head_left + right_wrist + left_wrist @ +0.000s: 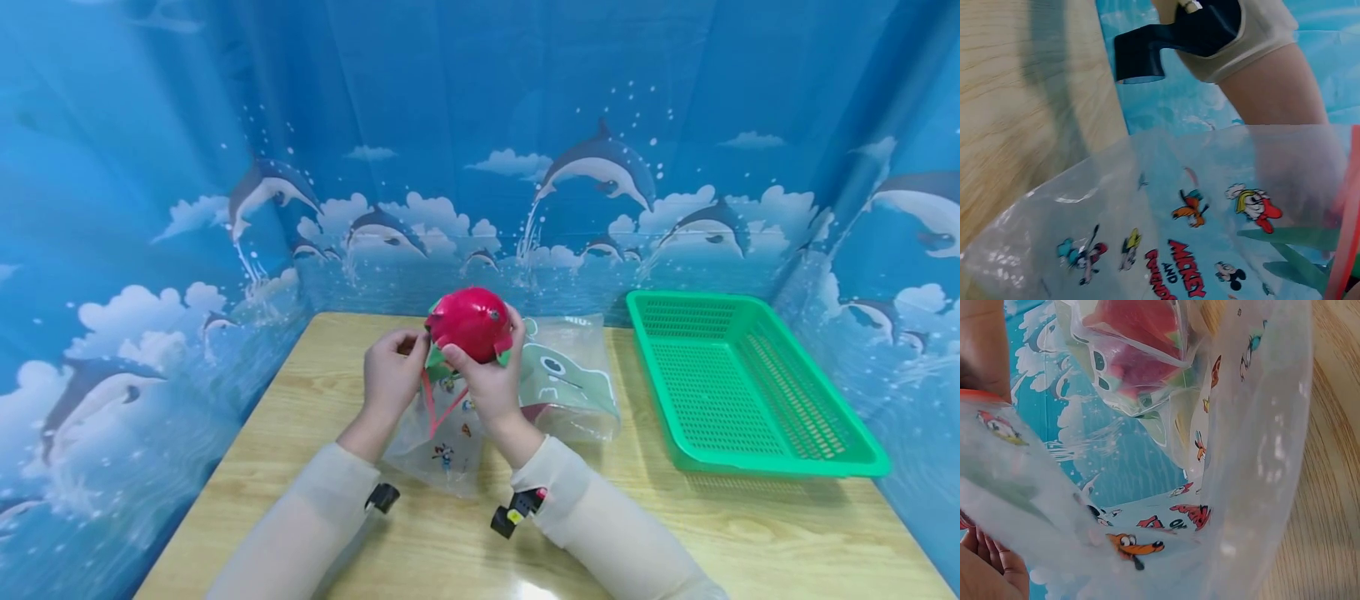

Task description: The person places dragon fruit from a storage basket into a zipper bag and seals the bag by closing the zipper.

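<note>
In the head view a red dragon fruit (pixel 474 323) with green scale tips is held above the table. My right hand (pixel 495 387) grips it, thumb on the near side and fingers round the far side. My left hand (pixel 392 371) is at the fruit's left, thumb and forefinger together at the red-edged mouth of a clear zip bag (pixel 442 450). This bag, printed with cartoon figures, hangs below the fruit. In the right wrist view green scales (pixel 1297 240) show through the bag (pixel 1116 219) near its red zip edge. What the left fingertips pinch is partly hidden.
Behind the right hand lies a clear bag (pixel 573 375) with a green cartoon face. Red and green shapes show through a clear bag (pixel 1129 369) in the left wrist view. A green plastic basket (pixel 738 392) stands at the right of the wooden table (pixel 285 467). A dolphin-printed curtain (pixel 480 125) surrounds the table.
</note>
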`<state>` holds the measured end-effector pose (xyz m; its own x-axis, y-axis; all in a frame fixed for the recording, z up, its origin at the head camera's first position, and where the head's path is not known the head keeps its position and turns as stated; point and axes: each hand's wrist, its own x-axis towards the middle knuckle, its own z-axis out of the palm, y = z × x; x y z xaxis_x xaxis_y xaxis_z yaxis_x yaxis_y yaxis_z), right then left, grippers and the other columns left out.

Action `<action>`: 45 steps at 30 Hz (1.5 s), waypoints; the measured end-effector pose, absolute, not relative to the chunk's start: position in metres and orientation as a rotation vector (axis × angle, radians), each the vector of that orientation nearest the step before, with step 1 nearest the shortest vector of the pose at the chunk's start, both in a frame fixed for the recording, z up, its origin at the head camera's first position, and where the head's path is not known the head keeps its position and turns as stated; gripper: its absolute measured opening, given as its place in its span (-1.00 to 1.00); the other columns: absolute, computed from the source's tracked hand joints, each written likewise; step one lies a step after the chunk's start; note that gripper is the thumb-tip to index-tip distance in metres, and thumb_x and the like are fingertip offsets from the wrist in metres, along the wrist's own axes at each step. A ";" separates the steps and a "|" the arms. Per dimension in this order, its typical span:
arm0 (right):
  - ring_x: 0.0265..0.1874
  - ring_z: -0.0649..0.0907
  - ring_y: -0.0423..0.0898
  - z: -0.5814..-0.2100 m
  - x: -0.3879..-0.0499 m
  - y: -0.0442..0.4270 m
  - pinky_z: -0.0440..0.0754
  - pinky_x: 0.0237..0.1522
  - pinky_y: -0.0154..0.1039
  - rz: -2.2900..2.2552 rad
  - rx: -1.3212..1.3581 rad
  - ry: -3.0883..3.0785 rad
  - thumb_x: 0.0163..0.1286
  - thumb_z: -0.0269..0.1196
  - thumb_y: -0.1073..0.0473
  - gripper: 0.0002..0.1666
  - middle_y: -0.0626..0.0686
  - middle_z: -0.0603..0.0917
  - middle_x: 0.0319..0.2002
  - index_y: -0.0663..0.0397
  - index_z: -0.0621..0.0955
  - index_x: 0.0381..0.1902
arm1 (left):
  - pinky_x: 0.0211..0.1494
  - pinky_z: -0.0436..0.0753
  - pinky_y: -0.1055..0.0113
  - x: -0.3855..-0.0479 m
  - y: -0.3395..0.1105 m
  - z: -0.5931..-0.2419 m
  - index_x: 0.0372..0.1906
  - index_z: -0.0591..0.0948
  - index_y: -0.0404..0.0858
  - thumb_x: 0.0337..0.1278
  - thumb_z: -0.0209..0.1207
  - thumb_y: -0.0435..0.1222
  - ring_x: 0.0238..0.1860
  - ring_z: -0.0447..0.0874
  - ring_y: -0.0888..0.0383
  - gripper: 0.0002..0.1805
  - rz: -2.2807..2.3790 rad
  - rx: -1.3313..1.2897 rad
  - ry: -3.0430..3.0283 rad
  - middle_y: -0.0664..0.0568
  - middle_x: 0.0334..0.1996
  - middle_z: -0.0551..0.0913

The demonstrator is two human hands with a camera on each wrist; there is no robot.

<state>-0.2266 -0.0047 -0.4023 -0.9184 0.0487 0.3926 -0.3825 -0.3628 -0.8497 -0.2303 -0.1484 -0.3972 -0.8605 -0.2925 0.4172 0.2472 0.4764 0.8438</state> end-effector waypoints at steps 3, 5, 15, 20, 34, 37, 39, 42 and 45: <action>0.32 0.39 0.06 -0.406 -0.225 -0.006 0.69 0.01 -0.02 2.379 0.402 -1.631 0.11 0.55 -0.11 0.07 -0.05 0.34 0.35 -0.47 0.14 0.42 | -0.40 0.59 0.38 -0.231 -0.149 -0.398 -0.29 0.77 -0.27 0.31 0.25 -0.21 -0.40 0.64 0.09 -0.79 -1.397 0.064 -2.198 -0.05 -0.44 0.73; 0.31 0.41 0.06 -0.407 -0.224 -0.006 0.70 0.01 -0.03 2.376 0.381 -1.671 0.15 0.53 -0.07 0.04 -0.06 0.35 0.34 -0.49 0.14 0.41 | -0.41 0.57 0.38 -0.231 -0.150 -0.397 -0.29 0.77 -0.27 0.32 0.24 -0.20 -0.41 0.62 0.10 -0.78 -1.412 0.080 -2.195 -0.05 -0.45 0.72; 0.28 0.43 0.03 -0.407 -0.224 -0.002 0.68 0.04 -0.03 2.302 0.303 -1.997 0.18 0.49 -0.13 -0.01 -0.07 0.37 0.33 -0.52 0.15 0.40 | -0.47 0.53 0.46 -0.231 -0.155 -0.399 -0.25 0.77 -0.31 0.33 0.23 -0.21 -0.46 0.55 0.17 -0.77 -1.517 0.136 -2.141 -0.08 -0.45 0.69; 0.27 0.44 0.04 -0.409 -0.227 -0.001 0.70 0.01 -0.01 2.242 0.299 -2.111 0.13 0.52 -0.15 0.01 -0.06 0.39 0.32 -0.42 0.18 0.40 | -0.44 0.52 0.46 -0.231 -0.158 -0.400 -0.29 0.76 -0.32 0.31 0.25 -0.20 -0.46 0.54 0.18 -0.76 -1.533 0.172 -2.117 -0.06 -0.46 0.68; 0.24 0.50 0.07 -0.413 -0.239 0.007 0.71 -0.02 -0.05 2.232 0.437 -2.355 0.17 0.51 -0.09 -0.04 0.00 0.43 0.30 -0.26 0.25 0.43 | -0.40 0.57 0.48 -0.232 -0.162 -0.400 -0.26 0.78 -0.31 0.28 0.29 -0.17 -0.41 0.59 0.11 -0.74 -1.508 0.160 -2.122 -0.10 -0.41 0.73; 0.23 0.52 0.05 -0.414 -0.243 0.009 0.69 0.02 -0.05 2.128 0.489 -2.453 0.23 0.47 -0.11 -0.07 0.01 0.45 0.29 -0.21 0.25 0.44 | -0.40 0.57 0.48 -0.232 -0.162 -0.400 -0.26 0.78 -0.30 0.28 0.29 -0.17 -0.40 0.58 0.12 -0.75 -1.502 0.149 -2.129 -0.09 -0.41 0.73; 0.24 0.51 0.05 -0.415 -0.245 0.010 0.67 0.06 -0.05 2.067 0.522 -2.510 0.25 0.45 -0.13 -0.06 0.02 0.45 0.30 -0.19 0.23 0.46 | -0.42 0.57 0.48 -0.232 -0.162 -0.401 -0.27 0.78 -0.29 0.28 0.29 -0.16 -0.40 0.58 0.12 -0.75 -1.498 0.142 -2.132 -0.08 -0.41 0.73; 0.26 0.49 0.03 -0.417 -0.247 0.011 0.65 0.09 -0.05 2.018 0.563 -2.559 0.26 0.43 -0.15 -0.05 0.01 0.44 0.31 -0.19 0.21 0.48 | -0.42 0.58 0.48 -0.231 -0.162 -0.401 -0.28 0.77 -0.29 0.29 0.28 -0.17 -0.40 0.59 0.11 -0.75 -1.496 0.116 -2.128 -0.08 -0.41 0.73; 0.25 0.50 0.02 -0.417 -0.248 0.012 0.64 0.11 -0.06 2.033 0.598 -2.561 0.30 0.39 -0.15 -0.06 0.01 0.44 0.32 -0.19 0.20 0.50 | -0.43 0.59 0.48 -0.231 -0.162 -0.401 -0.28 0.77 -0.31 0.29 0.28 -0.17 -0.41 0.59 0.10 -0.75 -1.490 0.103 -2.120 -0.09 -0.41 0.73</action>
<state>-0.2479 0.0125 -0.4171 -0.9192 -0.3859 0.0781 -0.1637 0.1940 -0.9673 -0.2312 -0.1623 -0.4012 -0.8503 -0.3598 0.3840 0.2394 0.3855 0.8911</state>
